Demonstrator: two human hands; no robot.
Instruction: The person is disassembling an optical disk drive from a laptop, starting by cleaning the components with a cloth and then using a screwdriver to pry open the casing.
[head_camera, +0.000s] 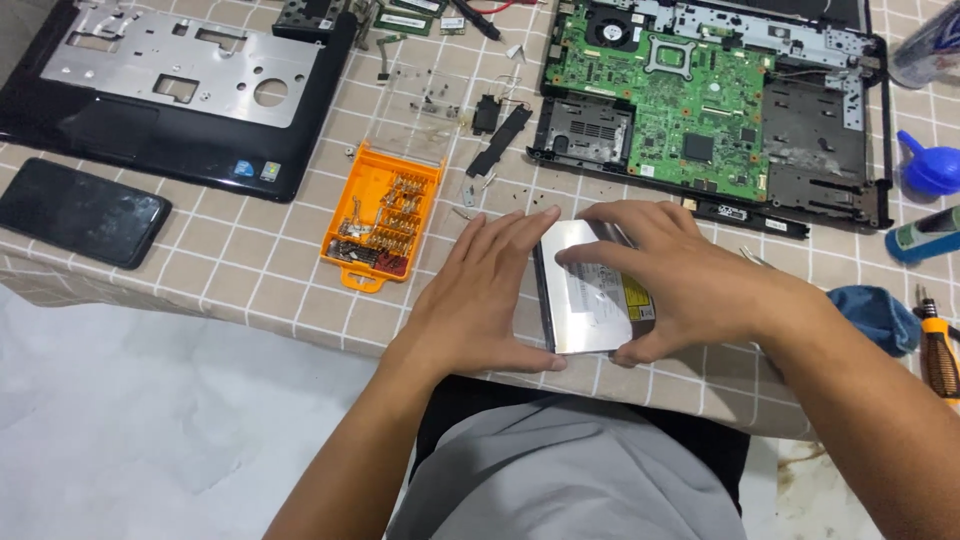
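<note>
The optical drive, a flat silver metal unit, lies on the checked cloth of the worktop close to the near edge, directly in front of the person. Its long axis runs roughly from the near edge toward the far edge, tilted slightly to the left at the far end. Both hands are on it. The left hand lies flat and open against the drive's left long side, fingers extended toward the far edge and thumb along the near-left corner; it braces rather than encloses. The right hand arches over the drive from the right, fingertips pressing on the top plate near the far end and thumb hooked at the near-right corner, so this hand grips the unit across its length. The drive therefore sits between the two hands, equally near each. An orange bit case lies just left of the left hand, and the opened laptop base lies toward the far edge.
</note>
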